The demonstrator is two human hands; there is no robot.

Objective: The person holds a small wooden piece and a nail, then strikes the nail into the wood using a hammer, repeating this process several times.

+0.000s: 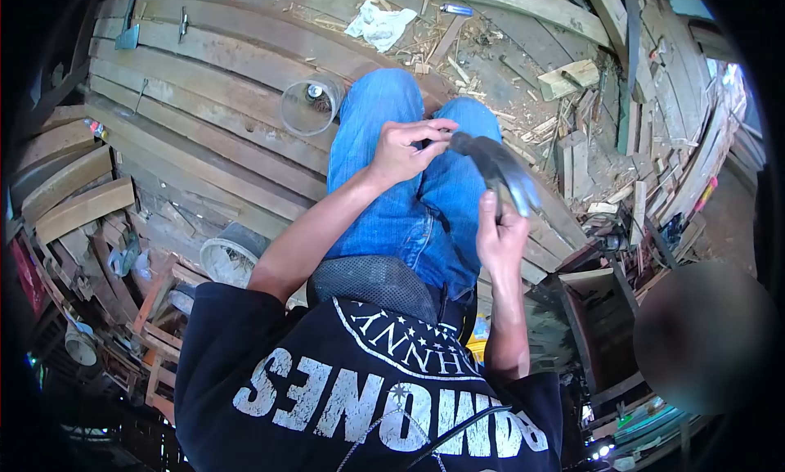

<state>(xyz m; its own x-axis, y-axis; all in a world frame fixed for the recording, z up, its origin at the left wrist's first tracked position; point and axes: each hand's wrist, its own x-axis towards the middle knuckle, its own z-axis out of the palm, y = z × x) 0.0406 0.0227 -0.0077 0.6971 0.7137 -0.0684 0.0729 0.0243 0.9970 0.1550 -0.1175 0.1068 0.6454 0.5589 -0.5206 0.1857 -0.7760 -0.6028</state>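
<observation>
My right hand (pixel 503 229) is closed low on a hammer (pixel 489 157), its thumb along the handle. The hammer's dark head is smeared by motion, and a bluish shine runs down its right side. Fingers pinched together, my left hand (pixel 402 151) is over my left thigh, its tips right at the end of the hammer head. What those fingertips hold is too small to make out. Both hands are above my jeans (pixel 380 190), between my raised knees.
A clear tub (pixel 296 127) with a small item inside stands left of my knee on wooden planks (pixel 204 79). Ahead are a white cloth (pixel 381 25), a blue item (pixel 456 9) and wood scraps (pixel 568 79). A bucket (pixel 214 259) is at my left side.
</observation>
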